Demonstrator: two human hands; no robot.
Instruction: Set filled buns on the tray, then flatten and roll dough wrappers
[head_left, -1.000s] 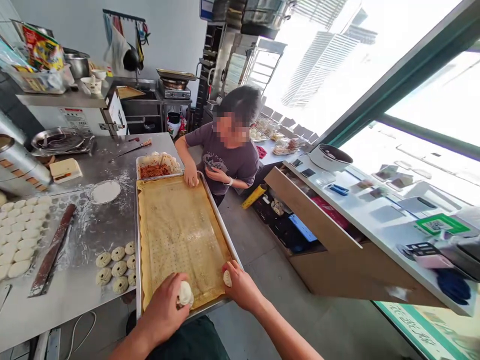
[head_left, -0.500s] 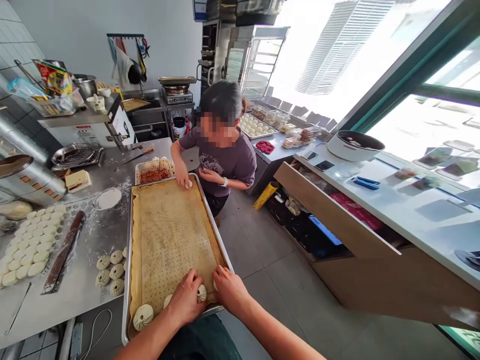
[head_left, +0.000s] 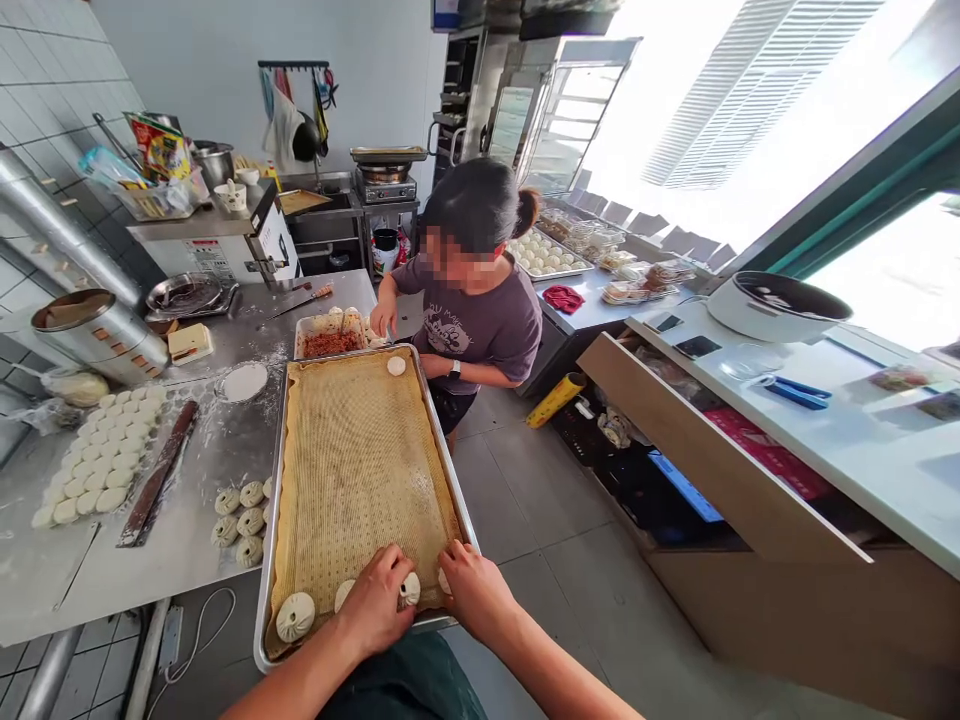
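A large metal tray (head_left: pixel 274 560) lined with a tan perforated mat (head_left: pixel 352 470) lies in front of me. Along its near edge sits a row of pleated stuffed buns (head_left: pixel 295 617). My left hand (head_left: pixel 377 598) has its fingers curled round a bun (head_left: pixel 409 590) with a dark opening in its top. At the near right corner, my right hand (head_left: pixel 474 585) closes on another bun (head_left: pixel 444 581), mostly covered by the fingers. Behind my left hand a further bun (head_left: pixel 343 595) is partly hidden. One bun (head_left: pixel 396 366) rests alone at the tray's far end.
Across the tray stands a co-worker (head_left: pixel 480 310), one hand by a box of red filling (head_left: pixel 330 344). On the left worktable lie dough pieces (head_left: pixel 105 450), a dark rolling stick (head_left: pixel 159 470), a flour dish (head_left: pixel 244 382) and dark-topped buns (head_left: pixel 250 522). An open drawer (head_left: pixel 720 450) juts out right.
The co-worker has let go of the bun at the tray's far end and drawn that hand back toward the filling box. My view has turned slightly left; my hands stay at the same buns.
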